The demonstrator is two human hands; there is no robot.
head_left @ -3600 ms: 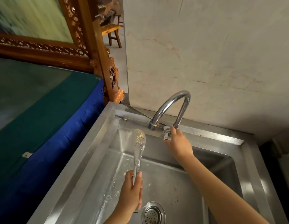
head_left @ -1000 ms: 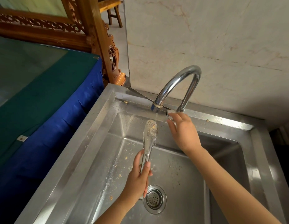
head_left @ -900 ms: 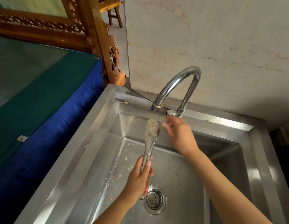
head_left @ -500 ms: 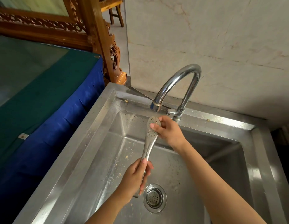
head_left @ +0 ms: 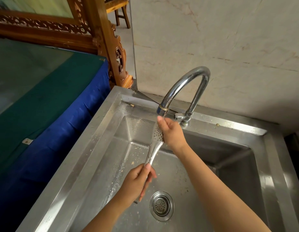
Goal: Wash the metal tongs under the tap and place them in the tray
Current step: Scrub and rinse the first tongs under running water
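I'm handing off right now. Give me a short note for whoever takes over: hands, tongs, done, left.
Left hand: gripping the handle end of the metal tongs.
Right hand: on the perforated head, just under the tap spout, over the sink.
Done: tongs brought under the spout; thin stream just visible.
Left: finish rinsing, then place them in the tray, which is not in view.

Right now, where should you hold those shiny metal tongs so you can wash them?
Hold the shiny metal tongs by the narrow handle end, coming from below, as the left hand does. That end is slim enough to wrap fingers around, and it points the wide, holed scoop up under the curved chrome tap, leaving the right hand free to rub it.
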